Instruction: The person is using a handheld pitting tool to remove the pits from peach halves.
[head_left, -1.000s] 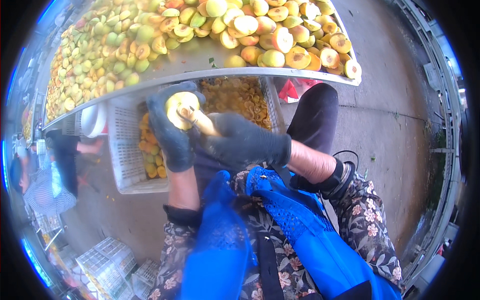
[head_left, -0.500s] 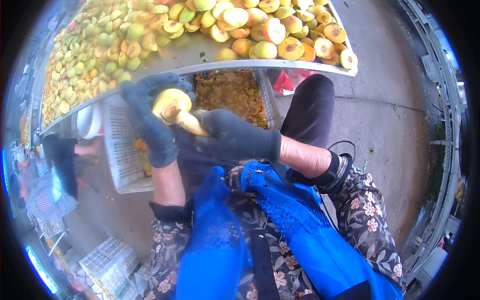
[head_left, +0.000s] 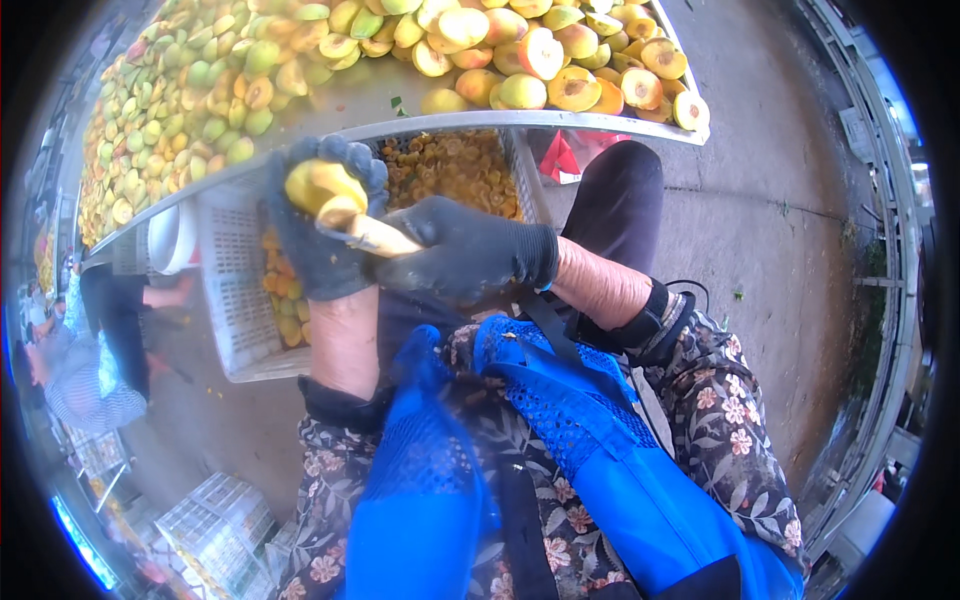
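A halved yellow peach [head_left: 325,188] rests in the palm of my left hand [head_left: 325,265], which wears a dark glove, its fingers curled round the far side. My right hand [head_left: 465,245], gloved alike, is closed round the pale handle of a coring tool [head_left: 385,238]. The tool's metal end meets the near, cut side of the peach; the blade's exact shape is blurred. Both hands are just short of the tray [head_left: 550,122], whose surface bears a heap of yellow-green and reddish peach halves [head_left: 525,90].
Below the tray's near edge stands a white slatted crate [head_left: 235,290] with peach pieces in it. Brown-orange scraps [head_left: 455,170] fill another crate beside it. My knee [head_left: 615,195] is at its right. Another person [head_left: 95,385] sits at far left, near stacked crates [head_left: 215,525].
The peach has tipped in my left hand, showing more of its skin side. Both hands have shifted slightly, and the left wrist has turned, uncovering more of the white crate.
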